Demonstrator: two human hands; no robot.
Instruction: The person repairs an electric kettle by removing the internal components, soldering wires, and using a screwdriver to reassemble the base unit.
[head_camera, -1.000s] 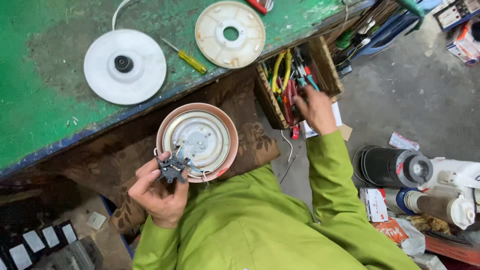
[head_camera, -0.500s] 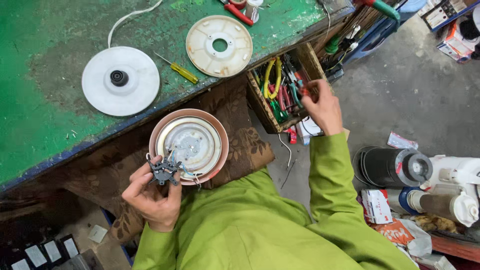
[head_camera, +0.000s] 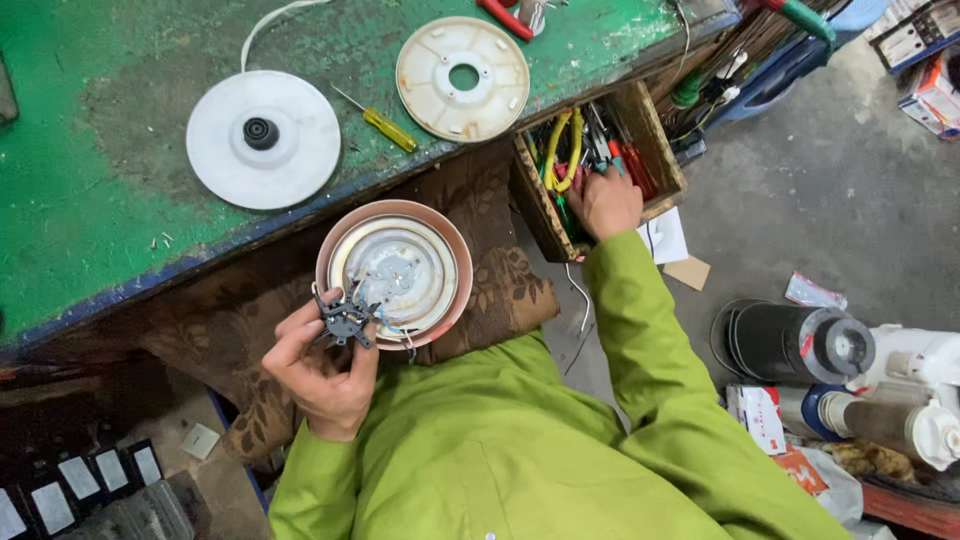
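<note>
We are pinching the black part at the kettle base with our left hand while our right hand, fingers buried, grip unclear, is rummaging the tool box, probably seeking a tool.

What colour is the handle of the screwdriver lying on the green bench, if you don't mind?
Yellow: the screwdriver shows best in the head view.

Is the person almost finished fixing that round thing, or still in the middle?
Still in the middle, it seems. Done: the round appliance lies open on the lap, and two round plastic discs and a yellow screwdriver lie on the green bench. In hand: the left hand pinches a small dark part with wires; the right hand digs in the wooden tool box. Left: closing it all up.
</note>
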